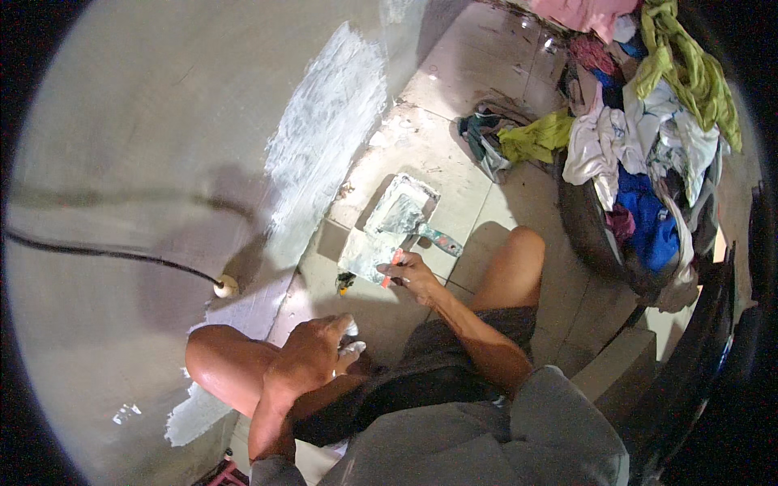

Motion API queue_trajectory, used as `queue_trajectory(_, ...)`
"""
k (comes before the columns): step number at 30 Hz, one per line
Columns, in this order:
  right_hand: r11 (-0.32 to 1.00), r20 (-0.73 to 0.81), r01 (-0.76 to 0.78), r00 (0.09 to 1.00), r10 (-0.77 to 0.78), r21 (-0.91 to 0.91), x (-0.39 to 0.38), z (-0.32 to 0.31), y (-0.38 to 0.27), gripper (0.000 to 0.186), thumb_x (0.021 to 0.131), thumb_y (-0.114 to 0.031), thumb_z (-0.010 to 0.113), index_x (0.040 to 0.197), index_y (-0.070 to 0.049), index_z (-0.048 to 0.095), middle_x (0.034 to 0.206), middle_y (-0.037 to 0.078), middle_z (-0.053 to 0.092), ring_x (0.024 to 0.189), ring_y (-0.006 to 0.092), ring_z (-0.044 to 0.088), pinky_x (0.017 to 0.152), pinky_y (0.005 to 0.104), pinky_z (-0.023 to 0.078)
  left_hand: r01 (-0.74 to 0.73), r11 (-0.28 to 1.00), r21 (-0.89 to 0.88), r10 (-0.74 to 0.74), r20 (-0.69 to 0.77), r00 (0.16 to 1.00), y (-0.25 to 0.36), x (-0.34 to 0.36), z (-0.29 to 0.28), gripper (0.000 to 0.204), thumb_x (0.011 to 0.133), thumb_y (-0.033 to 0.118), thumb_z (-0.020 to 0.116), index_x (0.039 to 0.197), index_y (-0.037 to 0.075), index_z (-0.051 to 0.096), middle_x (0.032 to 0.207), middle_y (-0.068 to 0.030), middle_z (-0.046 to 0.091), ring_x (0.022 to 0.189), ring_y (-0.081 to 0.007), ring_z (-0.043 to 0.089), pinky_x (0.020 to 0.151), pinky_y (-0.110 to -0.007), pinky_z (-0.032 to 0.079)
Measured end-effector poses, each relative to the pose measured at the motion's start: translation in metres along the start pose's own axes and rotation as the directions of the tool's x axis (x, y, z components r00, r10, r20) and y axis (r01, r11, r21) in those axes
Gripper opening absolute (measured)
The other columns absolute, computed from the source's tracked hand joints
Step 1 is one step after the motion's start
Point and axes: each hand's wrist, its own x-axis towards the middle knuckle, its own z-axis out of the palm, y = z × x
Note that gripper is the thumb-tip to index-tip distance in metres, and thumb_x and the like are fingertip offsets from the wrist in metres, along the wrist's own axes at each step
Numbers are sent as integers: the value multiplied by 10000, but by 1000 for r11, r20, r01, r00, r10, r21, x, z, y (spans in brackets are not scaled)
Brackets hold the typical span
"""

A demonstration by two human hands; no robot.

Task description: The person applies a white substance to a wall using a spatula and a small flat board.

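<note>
My right hand (415, 278) grips the red edge of a wide putty knife (363, 254), whose flat blade is smeared with white putty. The blade lies at the near side of a putty-coated rectangular tray (423, 189) on the floor. A second putty knife (442, 240), with a dark green, spattered handle, rests across that tray. By my left knee, my left hand (312, 356) hangs with its fingers loosely bent and apart, holding nothing that I can see. White putty coats its fingertips. A rough white patch (328, 113) covers part of the grey wall beside the tray.
On the right, a dark round basket (579, 231) overflows with clothes (648, 146), some spilling onto the tiled floor (450, 89). A black cable (113, 255) ends in a pale round fitting (226, 285) by the wall at left. Debris dots the floor along the wall.
</note>
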Motion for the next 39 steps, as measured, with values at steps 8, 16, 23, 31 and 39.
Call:
queue_trajectory(8, 999, 18, -41, 999, 41, -35, 7, -14, 2, 174, 721, -112, 680, 843, -2, 625, 774, 26, 608, 670, 119, 522, 612, 253, 413, 18, 999, 39, -22, 121, 992, -8, 15, 5, 241, 775, 247, 569, 741, 8, 562, 671, -200, 564, 665, -371, 560, 630, -434, 433)
queue_trajectory(16, 999, -17, -47, 999, 47, 16, 10, -19, 3, 73, 740, -124, 675, 730, -62, 638, 640, -50, 535, 529, 40, 407, 471, 211, 302, 84, 996, 43, -91, 202, 975, -18, 22, 4, 228, 733, 239, 613, 753, 15, 576, 676, -189, 586, 671, -361, 576, 636, -421, 444)
queue_trajectory(23, 993, -11, -71, 997, 72, 95, 9, -16, -1, 87, 737, -121, 675, 779, -58, 633, 685, -32, 564, 568, 60, 454, 504, 220, 345, 58, 998, -19, -54, 162, 985, -12, 22, 6, 235, 738, 251, 618, 747, 18, 589, 653, -172, 593, 664, -339, 585, 643, -401, 451)
queue_trajectory(31, 998, 4, -50, 999, 50, 46, 8, -16, -2, 80, 752, -146, 671, 758, -78, 629, 636, -51, 529, 525, 44, 406, 471, 213, 304, 35, 991, 131, -55, 153, 987, -17, 20, 4, 272, 763, 286, 595, 796, 16, 590, 678, -197, 592, 680, -355, 583, 648, -418, 453)
queue_trajectory(39, 999, -15, -42, 999, 42, 4, 8, -14, -1, 98, 755, -144, 669, 735, -63, 617, 619, -39, 517, 513, 49, 392, 462, 222, 293, 57, 997, 43, -59, 57, 997, -22, 16, 11, 305, 769, 298, 583, 835, 0, 582, 727, -216, 592, 713, -369, 581, 663, -428, 449)
